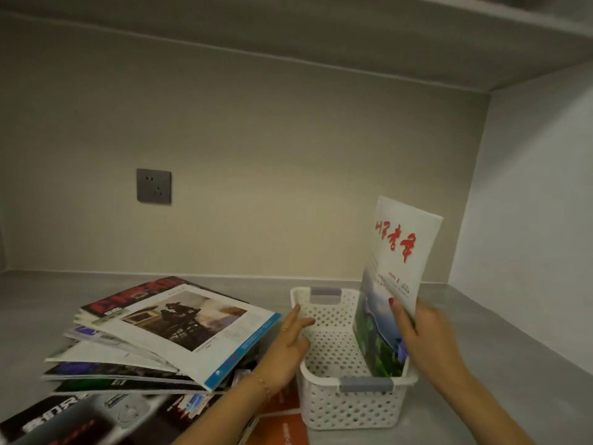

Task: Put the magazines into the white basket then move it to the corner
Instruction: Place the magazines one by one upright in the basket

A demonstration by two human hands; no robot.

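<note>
Head view: my right hand grips 1 magazine upright, its lower edge already inside the white basket against the right wall. My left hand is open, fingers spread, touching the basket's left rim and holding nothing. To finish this step well, I judge the magazine should slide straight down along the wall while the left hand steadies the rim — the basket looks light and could tip or skid. A loose pile of magazines lies just left of the basket on the grey counter. Bare counter runs behind and to the right, up to the wall corner — apparently open room for the later move.
</note>
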